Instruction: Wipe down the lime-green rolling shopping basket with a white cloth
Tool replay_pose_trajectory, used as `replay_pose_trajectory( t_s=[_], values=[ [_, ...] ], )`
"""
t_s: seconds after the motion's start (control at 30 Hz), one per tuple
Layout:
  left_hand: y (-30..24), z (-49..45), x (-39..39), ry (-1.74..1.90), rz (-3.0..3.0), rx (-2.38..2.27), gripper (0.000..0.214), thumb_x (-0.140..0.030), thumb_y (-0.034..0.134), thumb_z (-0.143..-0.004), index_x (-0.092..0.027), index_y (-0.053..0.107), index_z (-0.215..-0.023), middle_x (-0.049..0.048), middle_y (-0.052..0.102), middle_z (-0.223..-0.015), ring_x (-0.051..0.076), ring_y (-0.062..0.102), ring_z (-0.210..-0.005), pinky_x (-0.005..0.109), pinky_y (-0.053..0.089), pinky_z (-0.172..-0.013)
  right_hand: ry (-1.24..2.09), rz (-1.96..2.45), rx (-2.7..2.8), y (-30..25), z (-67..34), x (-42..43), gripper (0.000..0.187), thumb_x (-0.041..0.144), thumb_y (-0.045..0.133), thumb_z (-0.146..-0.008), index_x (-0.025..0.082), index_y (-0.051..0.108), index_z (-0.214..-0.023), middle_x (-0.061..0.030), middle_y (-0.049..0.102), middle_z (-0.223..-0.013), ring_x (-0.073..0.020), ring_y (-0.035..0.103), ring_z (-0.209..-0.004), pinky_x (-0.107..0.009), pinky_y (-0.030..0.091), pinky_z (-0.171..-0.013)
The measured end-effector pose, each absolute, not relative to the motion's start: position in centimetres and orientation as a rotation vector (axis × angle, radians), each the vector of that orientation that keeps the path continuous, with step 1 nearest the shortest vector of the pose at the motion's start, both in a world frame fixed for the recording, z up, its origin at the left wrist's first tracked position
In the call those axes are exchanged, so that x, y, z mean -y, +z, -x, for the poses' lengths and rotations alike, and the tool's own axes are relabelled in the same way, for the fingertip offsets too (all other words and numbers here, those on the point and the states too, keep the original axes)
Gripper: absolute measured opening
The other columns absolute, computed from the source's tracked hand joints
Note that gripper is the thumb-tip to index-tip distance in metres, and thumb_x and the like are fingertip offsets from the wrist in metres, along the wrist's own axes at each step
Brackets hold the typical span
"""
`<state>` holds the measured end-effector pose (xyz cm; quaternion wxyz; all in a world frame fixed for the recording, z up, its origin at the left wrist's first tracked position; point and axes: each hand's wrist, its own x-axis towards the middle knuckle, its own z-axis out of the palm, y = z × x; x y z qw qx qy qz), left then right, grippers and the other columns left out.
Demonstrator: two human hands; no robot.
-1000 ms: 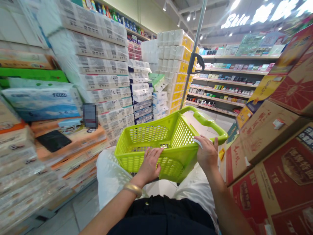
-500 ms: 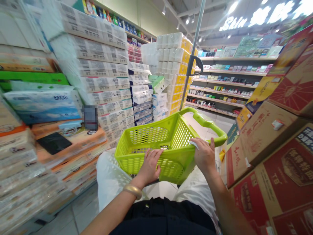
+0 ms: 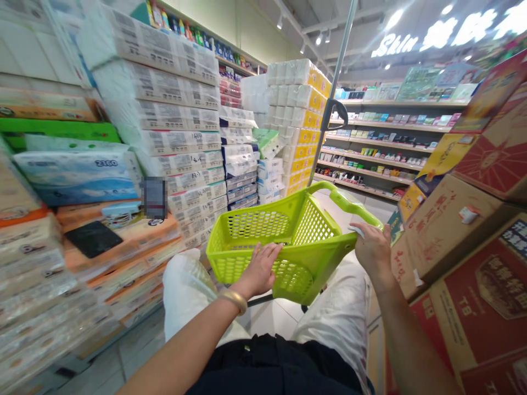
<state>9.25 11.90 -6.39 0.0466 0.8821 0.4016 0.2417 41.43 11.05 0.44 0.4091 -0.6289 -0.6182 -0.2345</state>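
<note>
A lime-green plastic shopping basket sits tilted in front of me, empty as far as I can see. My left hand grips its near rim, fingers curled over the edge. My right hand is closed on the right corner next to the green handle, with a small white scrap under the fingers. A grey pull pole with a black grip rises behind the basket.
Stacked tissue and toilet-paper packs wall the left side. Red and brown cartons are piled close on the right. A yellow-and-white roll stack stands ahead, with product shelves beyond. The tiled aisle floor runs forward.
The basket has shifted right and slightly away. My right hand slid further right along the rim toward the handle, while my left hand kept its hold on the near edge.
</note>
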Motion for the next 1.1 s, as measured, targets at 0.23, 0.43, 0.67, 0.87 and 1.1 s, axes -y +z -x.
replay_pose_trajectory(
  t_s=[0.23, 0.43, 0.67, 0.87, 1.1],
  values=[
    [-5.7, -9.0, -14.7, 0.588, -2.685, -1.347, 0.088, -0.004, 0.049, -0.069, -0.015, 0.026, -0.152, 0.0140, 0.040, -0.153, 0.030, 0.024, -0.148, 0.059, 0.015, -0.121, -0.621, 1.528, 1.561, 0.1, -40.0, -11.1, 0.033, 0.011, 0.044, -0.081, 0.020, 0.072, -0.095, -0.0079, 0.075, -0.098, -0.0234, 0.066, -0.100, -0.049, 0.023, -0.116],
    [-5.6, -8.4, -16.3, 0.541, -2.626, -1.468, 0.085, -0.006, 0.050, -0.070, -0.010, 0.026, -0.152, 0.0154, 0.035, -0.157, 0.031, 0.021, -0.149, 0.055, 0.018, -0.122, -0.629, 1.499, 1.629, 0.4, -37.6, -9.9, 0.037, 0.004, 0.045, -0.078, 0.021, 0.071, -0.099, -0.0059, 0.076, -0.100, -0.0221, 0.068, -0.101, -0.044, 0.028, -0.116],
    [-5.2, -6.8, -17.4, 0.502, -2.556, -1.608, 0.084, -0.006, 0.049, -0.072, -0.009, 0.026, -0.152, 0.0142, 0.031, -0.159, 0.029, 0.018, -0.150, 0.050, 0.018, -0.123, -0.623, 1.421, 1.730, 0.9, -34.0, -8.5, 0.039, -0.001, 0.044, -0.079, 0.020, 0.070, -0.101, -0.0050, 0.077, -0.102, -0.0215, 0.070, -0.103, -0.040, 0.034, -0.113],
    [-5.1, -5.6, -17.9, 0.550, -2.490, -1.713, 0.083, -0.008, 0.049, -0.073, -0.008, 0.024, -0.152, 0.0214, 0.028, -0.159, 0.035, 0.021, -0.149, 0.057, 0.020, -0.120, -0.593, 1.385, 1.792, 1.5, -31.0, -7.8, 0.042, -0.003, 0.044, -0.079, 0.021, 0.070, -0.102, -0.0031, 0.077, -0.107, -0.0207, 0.070, -0.104, -0.039, 0.035, -0.112],
    [-3.6, -10.0, -14.4, 0.696, -2.634, -1.449, 0.085, -0.013, 0.050, -0.076, -0.008, 0.016, -0.154, 0.0191, 0.025, -0.160, 0.028, 0.018, -0.150, 0.050, 0.022, -0.123, -0.528, 1.271, 1.871, 1.6, -28.7, -7.2, 0.041, -0.002, 0.044, -0.080, 0.021, 0.070, -0.103, -0.0024, 0.076, -0.108, -0.0218, 0.068, -0.106, -0.041, 0.032, -0.115]
  ],
)
